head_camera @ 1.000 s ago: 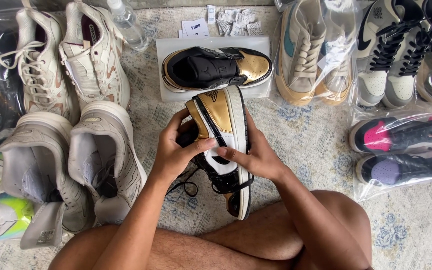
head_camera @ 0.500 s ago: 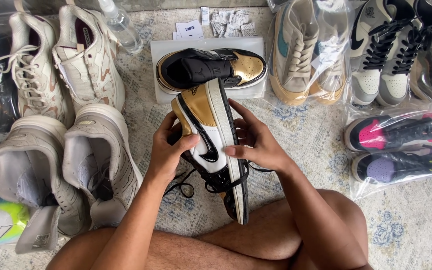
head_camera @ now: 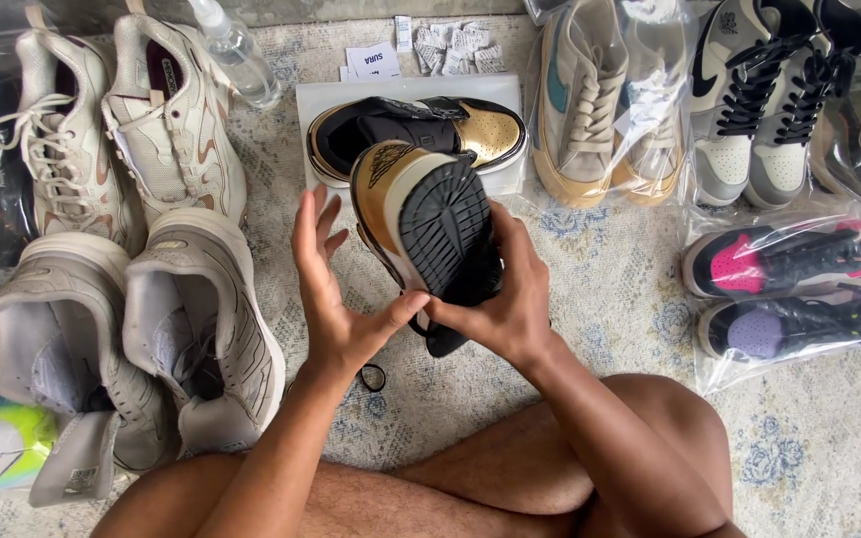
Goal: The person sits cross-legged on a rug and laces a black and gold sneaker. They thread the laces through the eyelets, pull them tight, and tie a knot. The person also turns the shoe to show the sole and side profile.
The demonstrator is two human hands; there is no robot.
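Note:
My right hand (head_camera: 505, 299) grips a black, gold and white sneaker (head_camera: 421, 214), tilted so its black sole faces me and its gold heel points up. My left hand (head_camera: 336, 289) is beside it with fingers spread; its thumb touches the shoe's lower edge by the right thumb. A black lace (head_camera: 373, 377) dangles below. The matching sneaker (head_camera: 470, 130) lies on its side on a white box lid (head_camera: 313, 100) just beyond.
Two pairs of pale sneakers (head_camera: 122, 130) (head_camera: 142, 329) lie to the left. Bagged shoes (head_camera: 590, 100) (head_camera: 769, 90) (head_camera: 789, 289) lie to the right. A clear bottle (head_camera: 236, 55) and paper packets (head_camera: 445, 45) lie at the back. My bare legs (head_camera: 510, 468) cross below.
The held sneaker has been turned from its side view to sole toward me. My left hand has let go of it and spread its fingers.

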